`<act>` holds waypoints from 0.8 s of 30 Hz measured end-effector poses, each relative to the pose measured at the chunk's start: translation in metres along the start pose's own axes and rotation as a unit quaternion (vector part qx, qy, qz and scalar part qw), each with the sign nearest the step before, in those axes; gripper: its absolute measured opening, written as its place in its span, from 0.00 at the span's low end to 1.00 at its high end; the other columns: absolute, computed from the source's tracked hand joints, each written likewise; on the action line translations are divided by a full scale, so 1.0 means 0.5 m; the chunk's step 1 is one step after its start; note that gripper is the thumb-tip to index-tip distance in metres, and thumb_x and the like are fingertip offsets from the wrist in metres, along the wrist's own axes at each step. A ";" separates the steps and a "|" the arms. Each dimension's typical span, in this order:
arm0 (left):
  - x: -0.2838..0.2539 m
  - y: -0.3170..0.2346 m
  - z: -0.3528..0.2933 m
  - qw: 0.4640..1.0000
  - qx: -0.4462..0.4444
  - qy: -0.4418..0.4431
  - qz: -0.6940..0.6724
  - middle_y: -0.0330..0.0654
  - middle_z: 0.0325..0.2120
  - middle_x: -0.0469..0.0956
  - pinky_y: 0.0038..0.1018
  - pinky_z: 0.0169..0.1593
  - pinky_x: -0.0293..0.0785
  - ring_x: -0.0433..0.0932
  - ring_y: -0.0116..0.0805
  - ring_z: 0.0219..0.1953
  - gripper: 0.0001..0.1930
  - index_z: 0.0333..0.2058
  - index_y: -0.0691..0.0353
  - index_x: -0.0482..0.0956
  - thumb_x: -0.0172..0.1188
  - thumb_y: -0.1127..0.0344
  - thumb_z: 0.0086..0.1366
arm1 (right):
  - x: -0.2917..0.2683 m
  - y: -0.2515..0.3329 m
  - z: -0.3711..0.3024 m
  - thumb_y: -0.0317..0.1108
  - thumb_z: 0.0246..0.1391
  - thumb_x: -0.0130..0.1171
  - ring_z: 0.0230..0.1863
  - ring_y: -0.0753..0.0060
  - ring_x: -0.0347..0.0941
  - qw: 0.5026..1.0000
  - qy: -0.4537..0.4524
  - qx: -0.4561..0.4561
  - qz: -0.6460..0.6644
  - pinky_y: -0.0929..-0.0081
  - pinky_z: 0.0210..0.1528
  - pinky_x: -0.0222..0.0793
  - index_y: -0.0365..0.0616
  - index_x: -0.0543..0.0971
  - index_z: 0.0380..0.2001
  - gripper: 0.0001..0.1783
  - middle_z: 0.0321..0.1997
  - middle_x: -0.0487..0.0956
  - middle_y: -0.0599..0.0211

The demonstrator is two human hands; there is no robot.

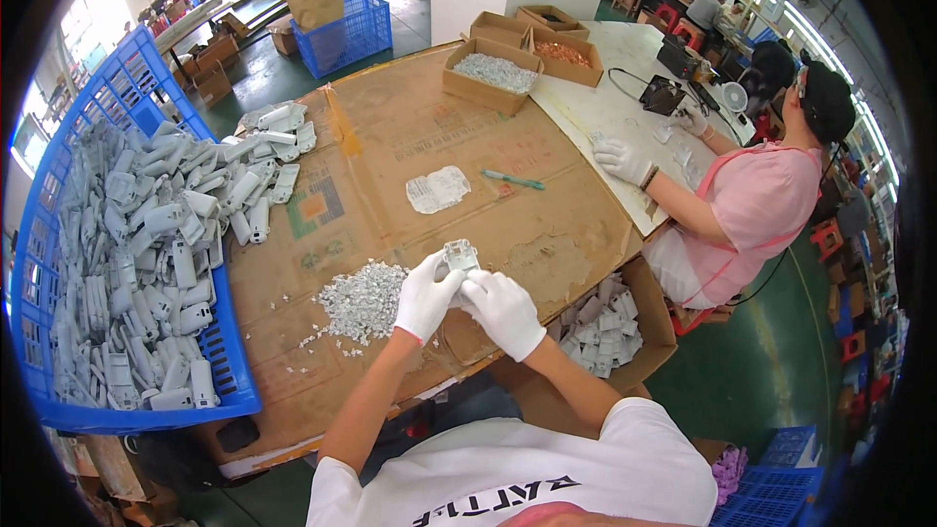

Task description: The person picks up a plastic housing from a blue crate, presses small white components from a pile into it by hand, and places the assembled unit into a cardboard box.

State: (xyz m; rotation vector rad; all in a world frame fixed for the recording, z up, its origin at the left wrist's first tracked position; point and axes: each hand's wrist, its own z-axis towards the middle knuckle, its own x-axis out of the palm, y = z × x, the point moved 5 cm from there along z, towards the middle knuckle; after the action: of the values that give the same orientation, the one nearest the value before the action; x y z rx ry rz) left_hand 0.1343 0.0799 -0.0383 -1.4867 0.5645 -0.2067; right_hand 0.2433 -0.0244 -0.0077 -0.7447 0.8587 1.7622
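Note:
Both my hands wear white gloves and meet over the near middle of the cardboard-covered table (390,161). Between them is a white plastic housing (461,254), its open, hollow end pointing away from me. My left hand (427,295) grips it from the left. The fingers of my right hand (505,308) close on its near right side, and what the fingertips press there is hidden. Just left of my left hand lies a heap of small whitish parts (359,303), some scattered around it. At the left, a large blue crate (239,371) is piled with similar white plastic housings (161,220).
Some housings (283,132) spill onto the table. A paper sheet (438,189) and a teal pen (512,180) lie beyond my hands. Cardboard boxes (488,73) stand at the far edge. An open carton (654,307) of white parts sits right. A co-worker (752,185) works at the right.

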 end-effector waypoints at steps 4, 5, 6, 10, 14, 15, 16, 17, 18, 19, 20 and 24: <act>-0.068 -0.029 0.047 0.999 0.022 -0.028 0.035 0.48 0.38 0.84 0.29 0.44 0.79 0.83 0.34 0.40 0.19 0.50 0.67 0.78 0.61 0.65 0.62 | -0.011 -0.089 0.036 0.31 0.47 0.68 0.38 0.56 0.75 0.998 0.028 0.055 0.026 0.62 0.40 0.72 0.48 0.74 0.36 0.14 0.37 0.75 0.64; -0.120 -0.038 0.072 0.979 0.106 -0.092 0.151 0.49 0.40 0.83 0.32 0.47 0.78 0.83 0.40 0.40 0.18 0.48 0.65 0.79 0.60 0.65 0.60 | -0.017 -0.127 0.048 0.30 0.47 0.67 0.39 0.56 0.75 0.999 0.006 0.046 -0.004 0.62 0.40 0.72 0.48 0.74 0.35 0.13 0.35 0.75 0.65; -0.172 -0.025 0.103 0.948 0.127 -0.157 0.247 0.49 0.41 0.82 0.36 0.50 0.77 0.82 0.45 0.42 0.17 0.46 0.63 0.80 0.60 0.65 0.59 | -0.030 -0.169 0.067 0.31 0.48 0.67 0.38 0.57 0.75 0.998 -0.009 0.062 0.016 0.62 0.39 0.72 0.48 0.76 0.33 0.10 0.34 0.75 0.65; -0.394 0.074 0.191 0.797 0.049 -0.271 0.537 0.52 0.60 0.68 0.40 0.65 0.64 0.66 0.52 0.62 0.25 0.55 0.58 0.75 0.64 0.62 0.57 | -0.022 -0.378 0.146 0.39 0.53 0.63 0.32 0.62 0.74 0.967 -0.097 0.075 -0.222 0.62 0.33 0.73 0.51 0.77 0.31 0.06 0.32 0.74 0.67; -0.521 0.171 0.186 0.722 0.065 -0.288 0.626 0.52 0.63 0.65 0.46 0.67 0.59 0.62 0.57 0.63 0.23 0.56 0.52 0.76 0.60 0.55 0.64 | 0.030 -0.570 0.237 0.39 0.56 0.58 0.41 0.60 0.76 0.915 0.010 0.143 -0.377 0.60 0.43 0.74 0.48 0.81 0.32 0.08 0.37 0.79 0.64; -0.512 0.194 0.200 0.738 0.068 -0.276 0.612 0.52 0.63 0.65 0.46 0.66 0.60 0.63 0.56 0.62 0.22 0.56 0.52 0.77 0.60 0.56 0.64 | 0.049 -0.629 0.238 0.39 0.57 0.57 0.43 0.60 0.76 0.896 0.061 0.151 -0.413 0.59 0.44 0.74 0.48 0.82 0.33 0.09 0.38 0.80 0.64; -0.502 0.193 0.213 0.749 0.076 -0.271 0.599 0.52 0.63 0.65 0.45 0.65 0.60 0.63 0.56 0.62 0.21 0.55 0.52 0.77 0.59 0.57 0.64 | 0.047 -0.687 0.230 0.38 0.57 0.57 0.44 0.60 0.77 0.873 0.086 0.172 -0.447 0.58 0.45 0.74 0.48 0.83 0.33 0.09 0.39 0.81 0.63; -0.501 0.190 0.214 0.730 0.129 -0.294 0.604 0.52 0.60 0.67 0.44 0.60 0.65 0.69 0.54 0.56 0.20 0.54 0.50 0.77 0.60 0.59 0.64 | 0.052 -0.728 0.226 0.38 0.57 0.57 0.45 0.59 0.77 0.852 0.109 0.187 -0.476 0.58 0.46 0.74 0.49 0.83 0.33 0.09 0.39 0.81 0.63; -0.497 0.185 0.219 0.731 0.117 -0.315 0.594 0.51 0.57 0.69 0.44 0.56 0.68 0.72 0.53 0.53 0.19 0.54 0.49 0.77 0.60 0.59 0.63 | 0.043 -0.762 0.216 0.39 0.57 0.57 0.45 0.59 0.77 0.832 0.116 0.220 -0.496 0.58 0.46 0.74 0.49 0.83 0.34 0.09 0.39 0.81 0.64; -0.489 0.178 0.224 0.732 0.104 -0.335 0.585 0.50 0.54 0.72 0.43 0.52 0.71 0.75 0.52 0.49 0.19 0.54 0.48 0.76 0.61 0.59 0.63 | 0.038 -0.775 0.209 0.40 0.57 0.57 0.45 0.60 0.77 0.810 0.125 0.251 -0.514 0.59 0.46 0.74 0.48 0.82 0.34 0.09 0.39 0.80 0.64; -0.501 0.180 0.220 0.716 0.102 -0.342 0.601 0.49 0.48 0.74 0.43 0.46 0.73 0.77 0.51 0.43 0.20 0.54 0.47 0.76 0.61 0.59 0.63 | 0.047 -0.737 0.223 0.40 0.57 0.59 0.44 0.60 0.77 0.830 0.092 0.230 -0.499 0.60 0.45 0.74 0.48 0.81 0.36 0.10 0.39 0.80 0.65; -0.540 0.181 0.220 0.662 -0.009 -0.308 0.683 0.48 0.38 0.77 0.42 0.38 0.78 0.81 0.49 0.36 0.12 0.44 0.48 0.78 0.62 0.60 0.62 | 0.058 -0.381 0.274 0.37 0.50 0.64 0.40 0.59 0.76 0.961 -0.004 -0.017 -0.278 0.61 0.42 0.72 0.50 0.77 0.38 0.12 0.37 0.78 0.64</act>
State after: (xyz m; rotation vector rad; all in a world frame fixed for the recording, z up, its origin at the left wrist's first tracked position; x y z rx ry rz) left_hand -0.0633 0.3111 -0.0663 -0.7036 0.9495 1.4427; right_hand 0.4014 0.1512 0.0055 -0.8991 0.5412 1.2772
